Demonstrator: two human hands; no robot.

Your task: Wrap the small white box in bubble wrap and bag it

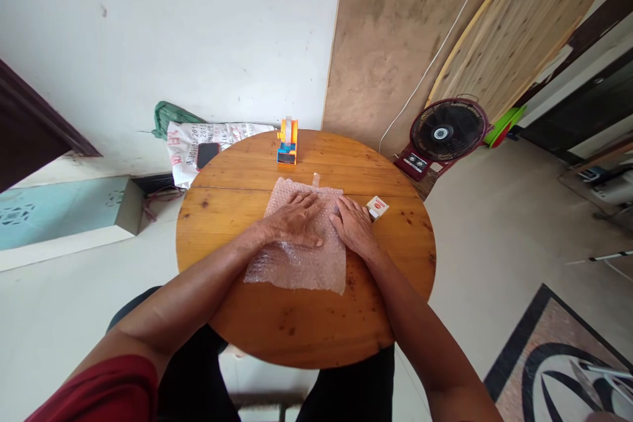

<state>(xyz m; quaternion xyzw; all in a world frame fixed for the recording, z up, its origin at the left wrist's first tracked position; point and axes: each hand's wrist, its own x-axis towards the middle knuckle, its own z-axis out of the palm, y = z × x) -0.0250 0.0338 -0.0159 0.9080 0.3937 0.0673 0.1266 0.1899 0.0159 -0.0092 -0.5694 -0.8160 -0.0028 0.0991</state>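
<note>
A sheet of clear bubble wrap [306, 270] lies spread on the round wooden table [287, 336]. My left hand [295, 221] rests flat on its upper middle, fingers stretched out. Over the sheet's right edge lies my right hand [353, 224], palm down with fingers extended. A short strip of clear tape [316, 180] sticks out at the sheet's top edge. Just right of my right hand sits a small white box with red print [378, 206]; part of something beside it is covered by the fingers. Neither hand grips anything.
An orange and blue tape dispenser [287, 142] stands at the table's far edge. Behind the table on the left are a printed white sack [180, 151] and a dark flat object [208, 154]. A dark red fan [448, 135] stands beyond the right edge, near a leaning wooden board [514, 26].
</note>
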